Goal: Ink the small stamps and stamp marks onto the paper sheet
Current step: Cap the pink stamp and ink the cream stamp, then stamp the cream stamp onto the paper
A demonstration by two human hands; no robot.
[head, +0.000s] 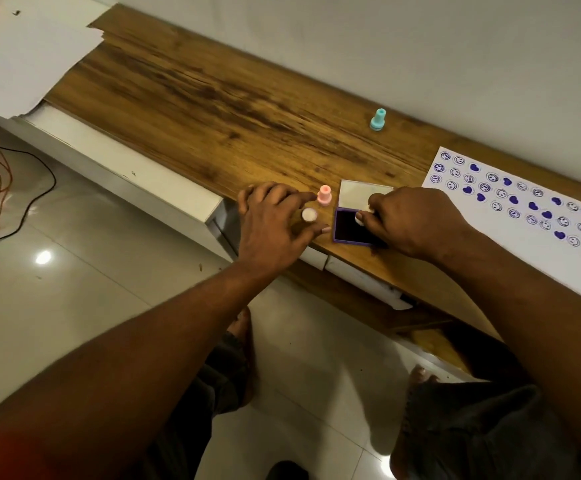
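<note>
- While the right hand (417, 223) is curled round a small white stamp (359, 220) and holds it on the dark cushion of the purple ink pad (346, 227), only a little of the stamp shows between the fingertips.
- The ink pad lies near the front edge of the tabletop (213, 109), with its lid (358, 192) open toward the wall.
- The left hand (268, 226) is spread flat and low, fingers nearly straight, and holds nothing. Its index tip is just beside a pink stamp (324, 195); I cannot tell if it touches.
- A pale round piece (309, 214) sits between the index finger and the thumb of this hand; it may be a stamp seen from above or a cap.
- A teal stamp (378, 119) stands upright, well apart, near the wall.
- The paper sheet (490, 251) lies to the right of the pad — already with rows of purple faces and hearts, its near part still bare.
- Handling, as I judge it: the stamps look like light, stiff plastic with a narrow neck and a wider base, so a pinch at the neck gives the best control.
- They probably tip easily, and the inked face can smear — better to lift straight up.
- The sheet is thin and may slide under a push, so the free hand could steady it.
</note>
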